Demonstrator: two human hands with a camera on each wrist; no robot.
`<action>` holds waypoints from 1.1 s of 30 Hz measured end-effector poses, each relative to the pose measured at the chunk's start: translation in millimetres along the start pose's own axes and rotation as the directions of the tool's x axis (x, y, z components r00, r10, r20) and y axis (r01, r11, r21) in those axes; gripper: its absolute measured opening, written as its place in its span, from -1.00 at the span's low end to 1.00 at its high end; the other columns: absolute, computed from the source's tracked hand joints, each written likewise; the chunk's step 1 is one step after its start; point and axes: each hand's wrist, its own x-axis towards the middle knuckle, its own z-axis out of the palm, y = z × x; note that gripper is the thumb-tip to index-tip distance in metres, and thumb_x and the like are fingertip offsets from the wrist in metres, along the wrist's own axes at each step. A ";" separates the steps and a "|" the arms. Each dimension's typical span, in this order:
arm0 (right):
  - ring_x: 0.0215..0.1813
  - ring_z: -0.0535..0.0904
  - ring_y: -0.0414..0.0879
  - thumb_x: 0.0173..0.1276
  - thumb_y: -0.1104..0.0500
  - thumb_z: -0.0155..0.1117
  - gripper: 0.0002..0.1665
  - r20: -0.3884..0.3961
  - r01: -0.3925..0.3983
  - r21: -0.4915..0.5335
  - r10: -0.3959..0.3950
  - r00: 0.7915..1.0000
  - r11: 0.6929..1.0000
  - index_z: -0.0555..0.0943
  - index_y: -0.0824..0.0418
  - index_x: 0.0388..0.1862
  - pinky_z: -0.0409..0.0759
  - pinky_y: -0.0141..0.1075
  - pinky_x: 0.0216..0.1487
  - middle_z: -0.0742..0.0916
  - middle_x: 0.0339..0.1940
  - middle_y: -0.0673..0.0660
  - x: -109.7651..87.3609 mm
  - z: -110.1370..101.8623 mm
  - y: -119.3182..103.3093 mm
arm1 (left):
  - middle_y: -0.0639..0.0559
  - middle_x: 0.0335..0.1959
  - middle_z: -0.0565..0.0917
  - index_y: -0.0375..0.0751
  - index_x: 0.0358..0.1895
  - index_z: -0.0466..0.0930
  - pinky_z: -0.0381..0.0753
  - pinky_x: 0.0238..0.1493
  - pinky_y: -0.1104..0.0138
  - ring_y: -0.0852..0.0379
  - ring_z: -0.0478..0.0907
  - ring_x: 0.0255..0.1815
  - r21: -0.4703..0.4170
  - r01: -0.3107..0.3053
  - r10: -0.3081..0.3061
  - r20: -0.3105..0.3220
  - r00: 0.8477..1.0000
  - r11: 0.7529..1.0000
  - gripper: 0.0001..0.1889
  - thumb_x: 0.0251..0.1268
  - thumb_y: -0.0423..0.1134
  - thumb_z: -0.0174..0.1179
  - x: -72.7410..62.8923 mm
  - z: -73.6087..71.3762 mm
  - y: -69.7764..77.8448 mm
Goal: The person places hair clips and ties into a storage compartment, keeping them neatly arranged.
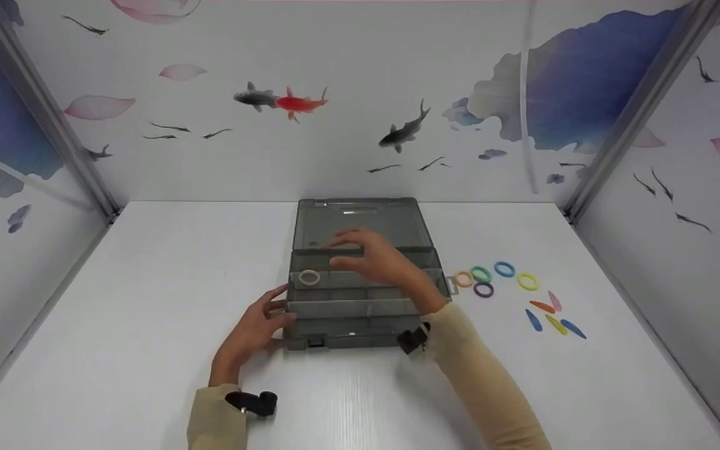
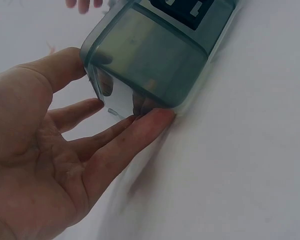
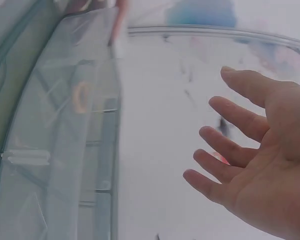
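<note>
Filling the gray plastic case (image 1: 350, 342) seems to be the work in hand, and I judge it to be at an early step: one beige ring (image 1: 309, 278) shows inside a left-hand compartment, while the other loose pieces lie out on the desk (image 1: 147, 350). The case sits near the middle of the desk with its translucent lid (image 1: 397, 224) folded back, toward the wall panel.

The left hand (image 1: 254, 326) steadies the case at its left front corner. Its grip is spread to span the side, thumb by the upper edge and a finger down at the lower corner. The right hand (image 1: 369, 256) hangs above the compartments, its grip wide open with the fingers apart; the right wrist view shows nothing in it.

To the right of the case lie an orange ring (image 1: 464, 279), a green ring (image 1: 480, 274), a purple ring (image 1: 484, 290), a blue ring (image 1: 504, 269) and a yellow ring (image 1: 527, 282). Nearer the person is a group of teardrop-shaped pieces (image 1: 542, 307), possibly hair clips.

If another ring is to follow, the next move calls for the right hand to swing out to its own side, pinch one thin band between thumb and finger, and carry it over the dividers. The orange ring, closest to the case, looks the handiest, though its neighbors sit near enough to be nudged. Meanwhile the left hand should keep the case from sliding.
</note>
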 end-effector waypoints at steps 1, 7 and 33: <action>0.53 0.34 0.08 0.42 -0.07 0.30 -0.49 -0.017 0.015 0.011 -0.014 1.000 1.000 0.60 0.08 0.28 0.38 0.09 0.49 0.47 0.49 0.09 -5.8 -3.2 0.8 | -0.31 0.49 0.33 0.03 0.58 0.15 0.71 0.08 -0.07 -0.28 0.46 0.37 0.002 -0.003 0.003 0.001 1.000 1.000 -0.28 0.41 -0.22 0.21 0.1 0.1 -0.2; 0.49 0.39 0.05 0.43 -0.04 0.30 -0.46 -0.102 0.063 0.041 -0.058 0.993 0.997 0.56 0.08 0.33 0.39 0.06 0.49 0.49 0.47 0.08 -37.2 -21.5 11.1 | -0.30 0.48 0.34 0.04 0.57 0.17 0.70 0.09 -0.07 -0.26 0.47 0.37 0.003 -0.010 0.010 0.000 1.000 1.000 -0.28 0.40 -0.21 0.23 -0.8 -0.1 -1.1; 0.35 0.45 0.20 0.36 0.04 0.38 -0.42 -0.423 -0.190 -0.086 0.137 0.896 0.978 0.54 0.20 0.31 0.51 0.16 0.29 0.57 0.29 0.26 -118.9 -92.5 136.1 | -0.34 0.53 0.23 0.03 0.60 0.09 0.64 0.18 -0.10 -0.33 0.36 0.45 -0.014 -0.013 0.013 0.058 0.998 1.000 -0.27 0.44 -0.19 0.20 -4.9 -2.8 2.5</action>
